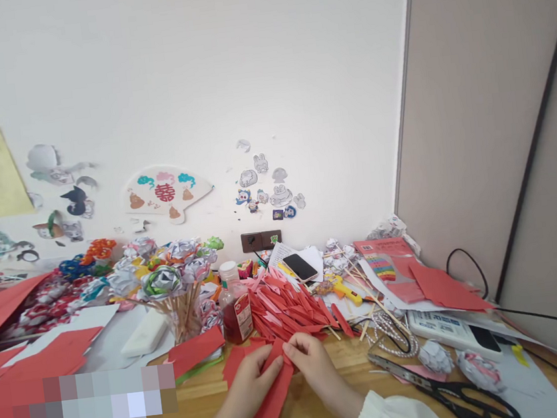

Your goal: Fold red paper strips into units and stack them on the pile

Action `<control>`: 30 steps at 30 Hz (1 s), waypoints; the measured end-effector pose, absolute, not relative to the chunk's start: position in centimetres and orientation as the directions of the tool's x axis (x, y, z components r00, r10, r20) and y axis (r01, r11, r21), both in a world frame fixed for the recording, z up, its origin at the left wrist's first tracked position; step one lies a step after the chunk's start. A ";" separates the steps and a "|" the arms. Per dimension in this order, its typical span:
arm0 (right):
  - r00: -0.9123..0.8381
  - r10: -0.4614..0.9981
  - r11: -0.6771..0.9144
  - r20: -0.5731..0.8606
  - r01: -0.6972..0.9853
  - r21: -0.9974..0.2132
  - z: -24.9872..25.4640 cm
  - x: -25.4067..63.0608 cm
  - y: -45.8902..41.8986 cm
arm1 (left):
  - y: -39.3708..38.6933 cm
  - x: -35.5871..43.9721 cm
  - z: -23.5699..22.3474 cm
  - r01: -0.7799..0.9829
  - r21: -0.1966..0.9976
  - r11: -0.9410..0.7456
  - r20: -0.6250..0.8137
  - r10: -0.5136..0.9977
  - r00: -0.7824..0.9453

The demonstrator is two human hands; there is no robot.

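Observation:
A strip of red paper [275, 407] hangs between my two hands above the front of the table. My left hand [257, 372] pinches it along the left side, thumb on top. At the paper's upper edge, the thumb and fingers of my right hand [310, 359] are closed on it. More red paper [232, 367] lies just behind my left hand. Beyond my fingers rises a heap of folded red paper strips [289, 305]. A bottle of reddish liquid [236, 314] stands left of that heap.
Large scissors [444, 388] lie at the right near crumpled paper flowers [479, 368]. Behind are a yellow glue gun [345, 290], a bead string [390, 334] and a phone [300, 267]. Paper flowers on sticks [163, 282] stand at the left. A wall [292, 66] closes the back.

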State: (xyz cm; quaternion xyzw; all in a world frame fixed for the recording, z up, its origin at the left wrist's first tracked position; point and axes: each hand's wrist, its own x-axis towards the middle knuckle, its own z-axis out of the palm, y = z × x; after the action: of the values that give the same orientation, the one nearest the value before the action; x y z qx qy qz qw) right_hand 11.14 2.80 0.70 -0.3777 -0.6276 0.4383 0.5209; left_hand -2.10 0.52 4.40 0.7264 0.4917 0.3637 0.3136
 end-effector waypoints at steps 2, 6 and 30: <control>-0.186 0.918 0.370 0.349 0.090 -0.925 0.6 11.0 2.7 | 0.7 -2.2 4.1 0.488 0.813 -0.317 0.232 0.946 0.228; -0.222 0.897 0.429 0.382 0.230 -0.873 0.8 11.0 2.4 | 1.0 -2.5 3.8 0.447 0.839 -0.310 0.232 0.947 0.220; -0.302 0.863 0.486 0.404 0.279 -0.828 0.7 11.6 2.5 | 1.0 -2.4 3.9 0.376 0.892 -0.250 0.142 0.945 0.293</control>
State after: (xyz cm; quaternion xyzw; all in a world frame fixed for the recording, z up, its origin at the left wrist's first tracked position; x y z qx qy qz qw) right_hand 11.55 2.47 0.75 -0.3874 -0.7374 0.3273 0.4461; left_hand -2.41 0.99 3.93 0.7023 0.4705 0.3633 0.3917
